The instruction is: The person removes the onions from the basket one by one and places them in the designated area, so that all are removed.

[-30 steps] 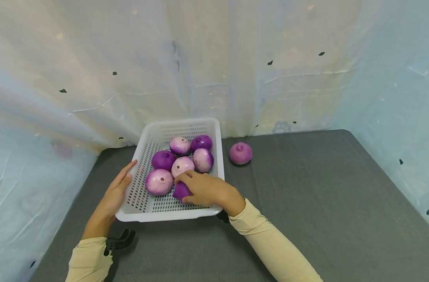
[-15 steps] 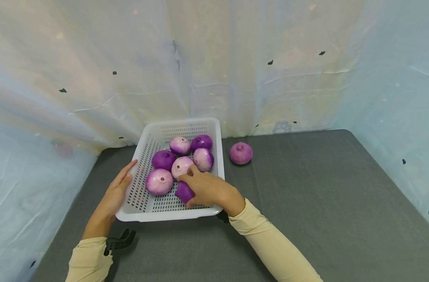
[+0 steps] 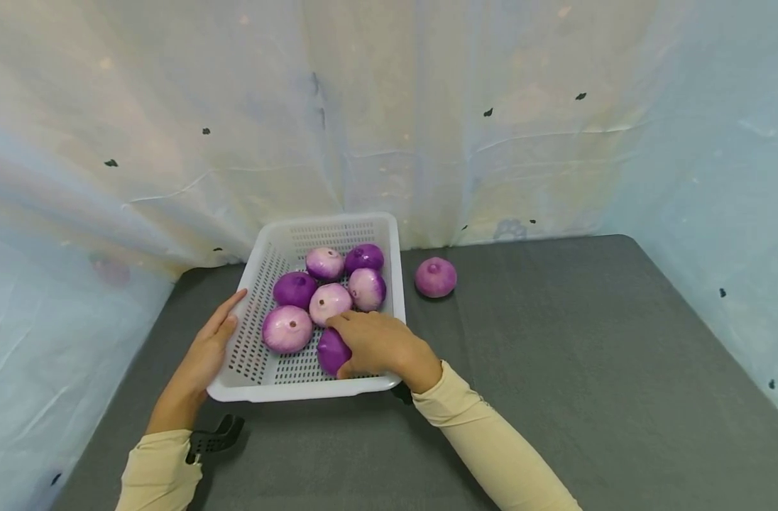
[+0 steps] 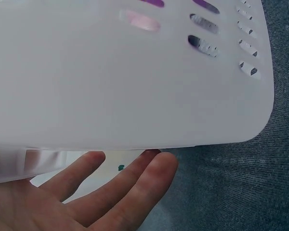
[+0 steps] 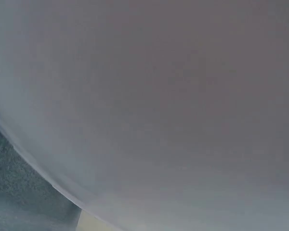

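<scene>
Right grip (image 3: 371, 342) curls around a purple onion (image 3: 331, 350) at the basket's (image 3: 299, 389) near edge; left grip (image 3: 205, 353) rests flat, fingers straight, against its left wall.

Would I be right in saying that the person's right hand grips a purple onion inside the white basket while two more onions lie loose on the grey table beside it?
Not quite: the head view shows only one loose onion on the grey table, not two. The rest holds: the right hand grips a purple onion inside the white basket.
</scene>
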Tool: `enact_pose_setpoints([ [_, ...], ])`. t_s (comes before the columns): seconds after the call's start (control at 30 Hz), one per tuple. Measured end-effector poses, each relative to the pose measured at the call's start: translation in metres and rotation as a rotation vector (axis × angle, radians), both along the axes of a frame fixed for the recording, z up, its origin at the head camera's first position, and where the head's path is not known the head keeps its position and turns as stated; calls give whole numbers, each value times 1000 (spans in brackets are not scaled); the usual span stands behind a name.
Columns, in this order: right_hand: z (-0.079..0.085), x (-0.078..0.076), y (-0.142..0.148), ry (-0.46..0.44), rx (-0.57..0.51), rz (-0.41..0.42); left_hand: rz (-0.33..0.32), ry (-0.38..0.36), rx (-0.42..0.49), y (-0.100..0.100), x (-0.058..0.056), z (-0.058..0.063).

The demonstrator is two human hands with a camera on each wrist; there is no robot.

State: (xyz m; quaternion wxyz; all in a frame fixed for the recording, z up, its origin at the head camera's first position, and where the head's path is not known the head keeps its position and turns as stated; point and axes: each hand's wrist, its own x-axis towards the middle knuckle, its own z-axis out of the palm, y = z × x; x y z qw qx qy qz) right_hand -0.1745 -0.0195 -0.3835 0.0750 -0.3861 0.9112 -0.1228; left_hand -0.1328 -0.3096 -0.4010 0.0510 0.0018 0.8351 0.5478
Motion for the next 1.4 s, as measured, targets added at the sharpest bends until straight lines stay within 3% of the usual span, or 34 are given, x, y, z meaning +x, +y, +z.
enact_pose_setpoints([
  [0.23, 3, -5, -1, -8, -141, 17, -8, -1, 13, -3, 0, 0],
  [0.57, 14, -5, 13, 1, -243, 13, -22, 4, 31, 1, -2, 0],
  [1.03, 26, -8, 61, -45, -358, -35, -4, -25, 53, -6, 3, -3],
  [1.4, 37, -14, 100, -106, -426, -87, -32, -32, 86, -3, 1, -2],
])
